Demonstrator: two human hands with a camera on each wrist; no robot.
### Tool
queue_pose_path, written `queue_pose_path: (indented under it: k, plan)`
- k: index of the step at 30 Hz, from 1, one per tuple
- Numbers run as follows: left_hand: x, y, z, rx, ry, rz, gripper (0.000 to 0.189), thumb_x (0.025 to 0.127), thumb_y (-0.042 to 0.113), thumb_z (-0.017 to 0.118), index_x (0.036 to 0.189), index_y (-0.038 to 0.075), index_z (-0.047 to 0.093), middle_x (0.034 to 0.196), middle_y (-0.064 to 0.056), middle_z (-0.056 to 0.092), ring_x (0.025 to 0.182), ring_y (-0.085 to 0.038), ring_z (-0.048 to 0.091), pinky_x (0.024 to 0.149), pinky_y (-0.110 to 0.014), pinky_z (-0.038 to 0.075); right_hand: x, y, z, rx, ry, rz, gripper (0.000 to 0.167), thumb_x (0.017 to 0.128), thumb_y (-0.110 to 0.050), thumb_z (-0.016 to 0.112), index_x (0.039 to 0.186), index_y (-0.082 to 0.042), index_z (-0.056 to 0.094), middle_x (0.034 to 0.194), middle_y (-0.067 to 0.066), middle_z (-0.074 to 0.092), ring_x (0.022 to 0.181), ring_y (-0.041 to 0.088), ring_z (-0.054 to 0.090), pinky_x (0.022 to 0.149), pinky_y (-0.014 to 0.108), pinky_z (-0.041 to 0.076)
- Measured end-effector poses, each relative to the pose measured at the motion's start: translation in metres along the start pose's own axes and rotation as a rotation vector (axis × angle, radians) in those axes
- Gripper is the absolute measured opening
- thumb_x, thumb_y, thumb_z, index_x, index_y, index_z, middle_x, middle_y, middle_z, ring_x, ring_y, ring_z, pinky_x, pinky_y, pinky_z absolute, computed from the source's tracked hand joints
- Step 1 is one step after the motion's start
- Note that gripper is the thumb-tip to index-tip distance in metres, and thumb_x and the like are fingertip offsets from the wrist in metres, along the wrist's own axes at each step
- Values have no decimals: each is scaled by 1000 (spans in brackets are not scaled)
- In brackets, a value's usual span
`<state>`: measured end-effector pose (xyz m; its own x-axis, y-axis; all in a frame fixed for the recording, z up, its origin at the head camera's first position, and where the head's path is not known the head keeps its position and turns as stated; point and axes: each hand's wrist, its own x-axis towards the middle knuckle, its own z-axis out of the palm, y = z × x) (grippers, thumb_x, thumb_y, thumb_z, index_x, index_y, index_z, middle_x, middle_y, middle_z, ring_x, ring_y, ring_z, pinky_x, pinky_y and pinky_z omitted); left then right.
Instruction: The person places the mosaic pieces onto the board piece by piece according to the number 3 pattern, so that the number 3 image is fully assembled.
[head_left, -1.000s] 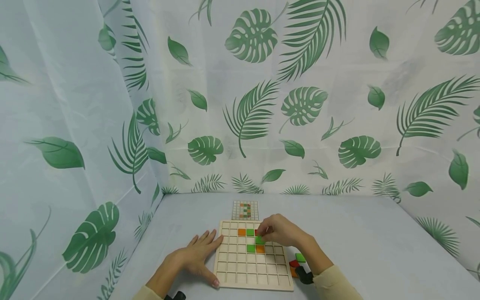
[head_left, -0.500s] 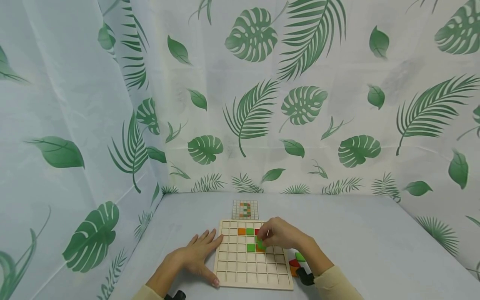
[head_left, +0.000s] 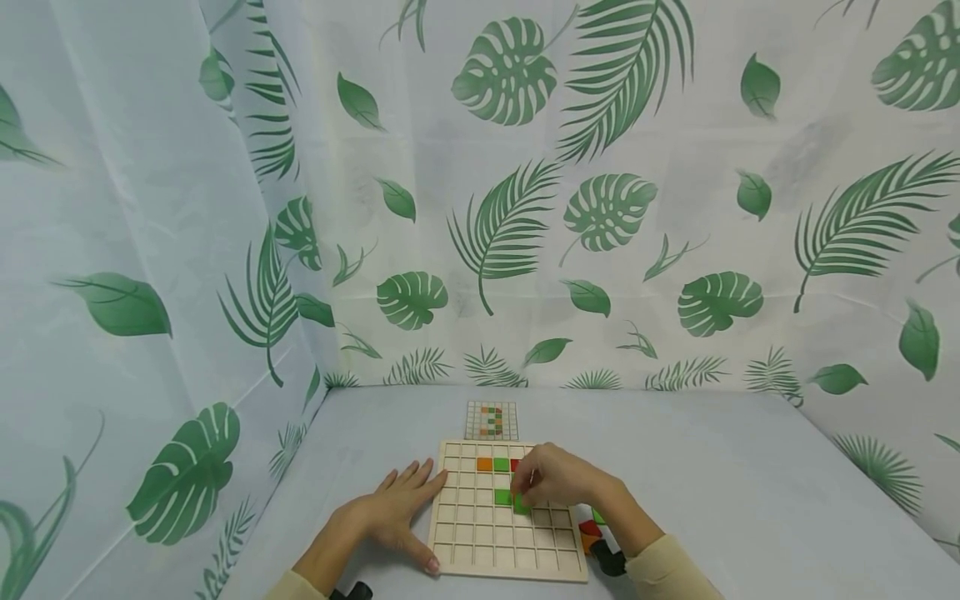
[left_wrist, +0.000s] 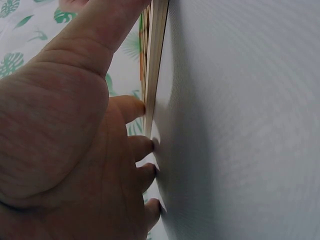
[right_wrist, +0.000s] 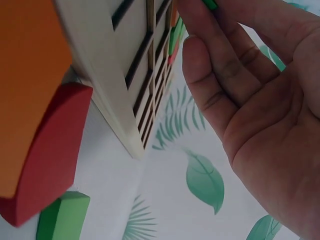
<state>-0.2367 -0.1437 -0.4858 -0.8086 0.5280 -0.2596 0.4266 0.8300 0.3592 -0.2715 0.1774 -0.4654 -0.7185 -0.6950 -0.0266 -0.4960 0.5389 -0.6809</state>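
Note:
My right hand (head_left: 558,477) pinches a green tile (head_left: 522,507) low over the wooden grid board (head_left: 465,537); whether the tile touches the board I cannot tell. A bit of that green tile (right_wrist: 210,4) shows at the fingertips in the right wrist view. Orange (head_left: 484,464), green (head_left: 501,465) and red (head_left: 514,465) tiles sit in one row, the red partly behind the fingers. Another green tile (head_left: 502,497) lies just left of the held one. My left hand (head_left: 397,512) is spread flat at the board's left side, thumb and index finger touching its edge.
Beyond the board lies a small card (head_left: 491,421) printed with a coloured grid pattern. Loose red (right_wrist: 55,145), orange (right_wrist: 30,65) and green (right_wrist: 65,217) pieces lie on the table by the board's right edge, partly under my right wrist. Leaf-print cloth hangs behind and left.
My right hand has moved slightly towards the near side of the board with the green tile, which now covers the spot where an orange tile showed. The left hand stays put.

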Motion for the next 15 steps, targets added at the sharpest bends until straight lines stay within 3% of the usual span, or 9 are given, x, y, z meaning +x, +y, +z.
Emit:
queue_pose_path:
  k: [15]
  plan:
    - [2,-4,3,-8,6,16,134,63,76,86,168,23,22,176,-15,12,163,-39,9,130,-64,10,-1,-6,3,-30,6,-9,16,83,1,84,86,-14,81,82,-5,75,70,3,62,65,20,55]
